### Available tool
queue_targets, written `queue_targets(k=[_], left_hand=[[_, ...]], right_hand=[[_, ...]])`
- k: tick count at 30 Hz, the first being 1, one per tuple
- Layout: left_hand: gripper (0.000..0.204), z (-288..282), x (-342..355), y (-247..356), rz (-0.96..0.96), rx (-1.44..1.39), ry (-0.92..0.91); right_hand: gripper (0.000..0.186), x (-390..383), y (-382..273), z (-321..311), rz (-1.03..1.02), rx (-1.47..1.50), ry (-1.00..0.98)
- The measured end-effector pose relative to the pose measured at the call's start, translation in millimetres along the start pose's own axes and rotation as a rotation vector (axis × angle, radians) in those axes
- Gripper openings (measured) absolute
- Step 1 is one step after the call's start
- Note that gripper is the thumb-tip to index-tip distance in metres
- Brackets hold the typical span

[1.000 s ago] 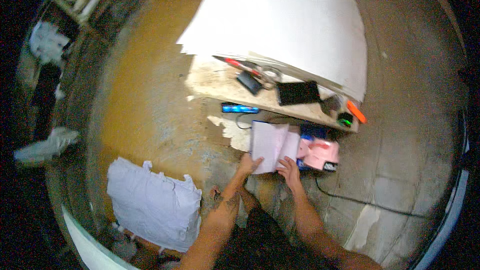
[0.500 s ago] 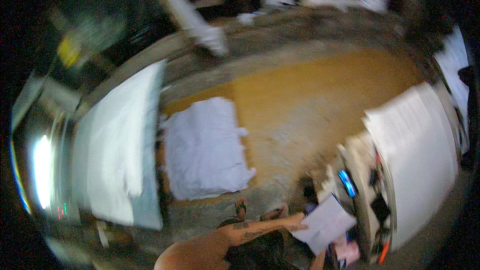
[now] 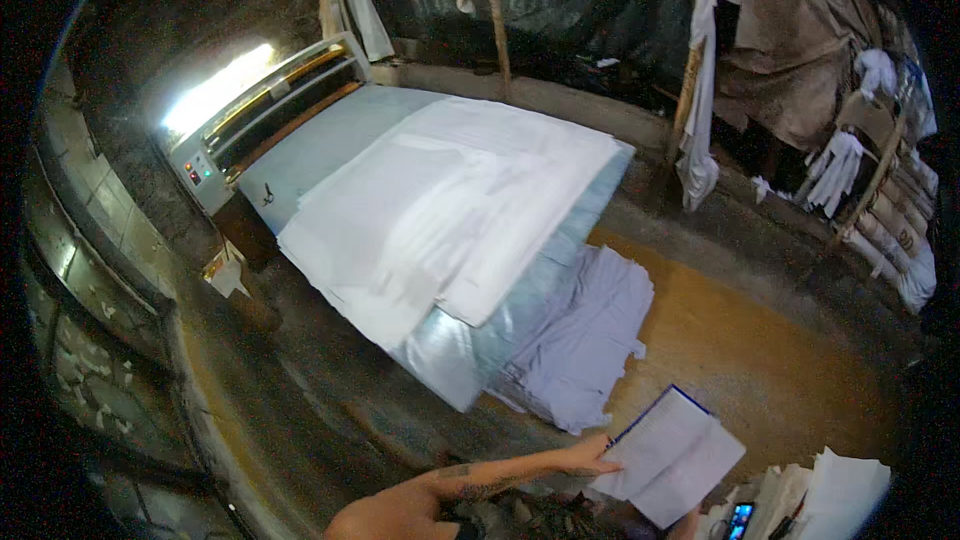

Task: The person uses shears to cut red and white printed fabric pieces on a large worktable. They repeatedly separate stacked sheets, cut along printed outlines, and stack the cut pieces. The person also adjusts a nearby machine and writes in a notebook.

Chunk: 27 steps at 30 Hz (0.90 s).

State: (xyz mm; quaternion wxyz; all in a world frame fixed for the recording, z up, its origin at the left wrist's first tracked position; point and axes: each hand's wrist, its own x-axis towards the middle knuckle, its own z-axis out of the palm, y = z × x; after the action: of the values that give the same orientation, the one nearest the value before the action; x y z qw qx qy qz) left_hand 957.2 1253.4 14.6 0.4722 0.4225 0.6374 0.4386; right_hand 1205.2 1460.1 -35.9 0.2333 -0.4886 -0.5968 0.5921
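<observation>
My left hand grips the left edge of an open notebook with pale pages and a dark blue edge, thumb on the page. The notebook is tilted and held up in front of me at the lower right. Only a sliver of my right hand shows at the notebook's bottom corner, and its fingers are mostly hidden. Just right of the notebook lies a phone with a lit blue screen, on a stack of papers and cloth.
A large table bears wide white sheets and joins a machine with small lights. Crumpled lavender cloth lies beside it, on the yellow-brown floor. Rolled sacks and a pole stand at the far right.
My view has swung left, bringing the large table and its machine toward the middle. The notebook stays in my left hand, while the phone and papers slide to the lower right.
</observation>
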Motion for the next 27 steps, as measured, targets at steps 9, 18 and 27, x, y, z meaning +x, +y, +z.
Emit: queue_targets(k=[9,18,27], left_hand=[[0.055,-284,-253,-27,-0.038,-0.109,0.407],[0.047,-509,-357,-45,-0.012,-0.254,0.648],[0.055,-737,-365,-101,0.037,-0.49,0.693]], right_hand=[[0.017,-20,-77,242,-0.209,0.314,0.334],[0.021,-111,-260,562,-0.546,0.475,-0.079],[0.015,-118,-356,837,-0.493,0.683,-0.471]])
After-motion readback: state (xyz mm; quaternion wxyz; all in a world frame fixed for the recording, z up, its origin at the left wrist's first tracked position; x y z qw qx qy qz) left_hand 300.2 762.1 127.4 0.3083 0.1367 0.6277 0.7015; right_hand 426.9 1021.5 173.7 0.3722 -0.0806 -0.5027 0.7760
